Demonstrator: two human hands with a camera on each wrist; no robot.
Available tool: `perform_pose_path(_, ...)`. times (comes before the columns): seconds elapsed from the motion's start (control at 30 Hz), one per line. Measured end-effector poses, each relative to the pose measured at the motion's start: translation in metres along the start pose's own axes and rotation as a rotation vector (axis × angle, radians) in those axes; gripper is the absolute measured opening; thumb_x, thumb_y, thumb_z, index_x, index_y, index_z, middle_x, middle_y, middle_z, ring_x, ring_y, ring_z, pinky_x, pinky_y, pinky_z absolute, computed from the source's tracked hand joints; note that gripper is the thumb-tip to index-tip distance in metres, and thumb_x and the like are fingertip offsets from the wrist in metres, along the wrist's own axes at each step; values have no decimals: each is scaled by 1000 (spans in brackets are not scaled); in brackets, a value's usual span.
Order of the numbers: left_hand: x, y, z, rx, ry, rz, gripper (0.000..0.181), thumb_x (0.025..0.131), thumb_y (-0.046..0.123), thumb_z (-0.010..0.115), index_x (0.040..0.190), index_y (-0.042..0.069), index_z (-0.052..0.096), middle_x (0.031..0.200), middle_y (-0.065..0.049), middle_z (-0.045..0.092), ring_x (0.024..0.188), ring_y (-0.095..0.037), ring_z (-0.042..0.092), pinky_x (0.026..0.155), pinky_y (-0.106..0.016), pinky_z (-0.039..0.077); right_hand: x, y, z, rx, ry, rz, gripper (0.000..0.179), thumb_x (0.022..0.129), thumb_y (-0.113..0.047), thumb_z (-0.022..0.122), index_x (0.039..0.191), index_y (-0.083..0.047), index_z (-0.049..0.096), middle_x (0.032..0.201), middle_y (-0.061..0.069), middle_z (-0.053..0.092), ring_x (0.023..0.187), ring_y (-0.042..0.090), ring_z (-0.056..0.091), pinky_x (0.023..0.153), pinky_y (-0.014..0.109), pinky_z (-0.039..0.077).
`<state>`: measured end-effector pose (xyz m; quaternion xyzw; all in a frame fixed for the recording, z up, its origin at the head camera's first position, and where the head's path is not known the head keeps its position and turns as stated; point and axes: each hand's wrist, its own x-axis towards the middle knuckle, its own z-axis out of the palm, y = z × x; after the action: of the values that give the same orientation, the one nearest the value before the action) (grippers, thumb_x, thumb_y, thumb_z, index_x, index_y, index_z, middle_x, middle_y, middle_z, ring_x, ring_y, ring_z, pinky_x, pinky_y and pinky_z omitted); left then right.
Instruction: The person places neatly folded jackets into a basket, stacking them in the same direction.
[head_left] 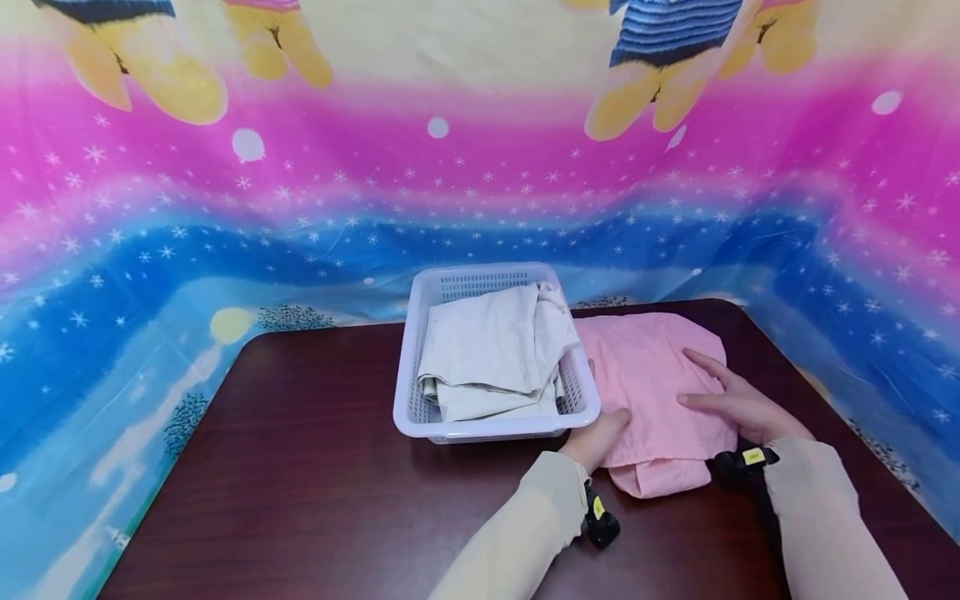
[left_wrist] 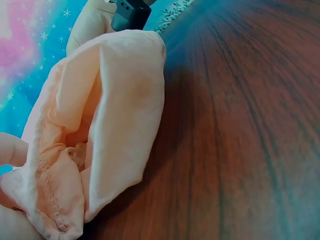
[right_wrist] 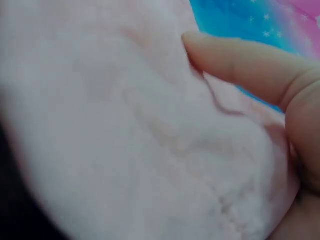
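A folded pink cloth [head_left: 652, 383] lies at the right side of the table, its layers and a stitched seam showing at the near end in the left wrist view. My left hand [head_left: 597, 437] grips its left edge, thumb on top and most fingers hidden behind the cloth. On the opposite side, my right hand [head_left: 738, 408] holds the right edge; its thumb [right_wrist: 240, 62] presses the upper surface in the right wrist view, while other fingers are out of sight. Close beside the left hand stands a white plastic basket [head_left: 401, 392] with folded white cloth [head_left: 483, 342] inside.
The dark red-brown wooden table [head_left: 315, 467] has rounded far corners. A colourful printed curtain [head_left: 360, 183] hangs behind it and along both sides. Each wrist wears a small black camera, one of them the right wrist camera [head_left: 746, 461].
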<state>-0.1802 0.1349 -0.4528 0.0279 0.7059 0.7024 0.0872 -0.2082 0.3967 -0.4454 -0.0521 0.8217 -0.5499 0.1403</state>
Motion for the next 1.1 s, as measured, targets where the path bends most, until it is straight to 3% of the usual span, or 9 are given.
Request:
perform_pose_path(0.1,0,-1,0,10,-4,-58,87,83,18,67,158,3,26,159,-4,32,140,-14,33,121,-37,20,2,-2,3,7,21,4,96,96,-15,68,164,-17,0,164,29,-9,144,54,9,107,57,40)
perform_pose_path(0.23,-1,-2,-1,21,-11,-122,79,84,26,67,149,-5,35,151,-9,42,136,-19,39,120,-39,25,5,-3,7,17,44,11,99,95,-15,70,164,-14,-1,164,30,-11,145,55,8,111,71,24)
perform_pose_path(0.3,-1,-1,-1,17,-14,-132,77,84,26,68,147,-5,37,148,-8,44,134,-19,41,119,-38,26,5,-3,8,11,46,14,98,95,-16,70,164,-15,0,164,29,-10,145,54,9,111,64,32)
perform_pose_path(0.37,-2,-1,-2,16,-19,-136,75,84,26,67,146,-5,39,146,-8,45,133,-19,41,118,-39,26,4,-3,8,10,44,14,96,95,-17,70,164,-18,3,164,28,-9,145,53,10,107,47,43)
perform_pose_path(0.43,-1,-1,-2,24,-25,-135,73,83,26,67,144,-5,40,144,-8,46,131,-18,42,118,-38,27,3,-3,9,13,41,12,94,96,-19,70,165,-20,6,164,28,-8,145,52,11,96,30,47)
perform_pose_path(0.53,-1,-1,-3,29,-35,-107,76,83,22,66,149,-3,36,148,-6,43,133,-17,40,119,-38,24,3,-1,10,36,33,7,93,95,-19,70,165,-24,8,164,27,-6,145,51,12,85,16,46)
perform_pose_path(0.77,1,0,-2,3,-44,18,95,81,3,63,164,19,19,167,2,15,147,-11,20,122,-36,14,3,10,12,79,38,-14,92,96,-15,69,165,-27,8,165,25,-4,144,46,15,86,13,46)
perform_pose_path(0.97,2,2,4,3,-21,35,94,79,-2,60,163,17,22,166,0,16,149,-15,18,122,-38,14,1,14,12,108,52,-32,91,97,-11,67,164,-31,10,166,23,-4,143,44,15,87,12,47)
perform_pose_path(1.1,2,1,8,-26,-32,50,95,80,-4,59,163,21,19,167,-3,13,149,-17,16,122,-40,14,-3,16,12,128,55,-40,89,98,-11,66,164,-34,11,166,23,-4,139,29,24,89,15,49)
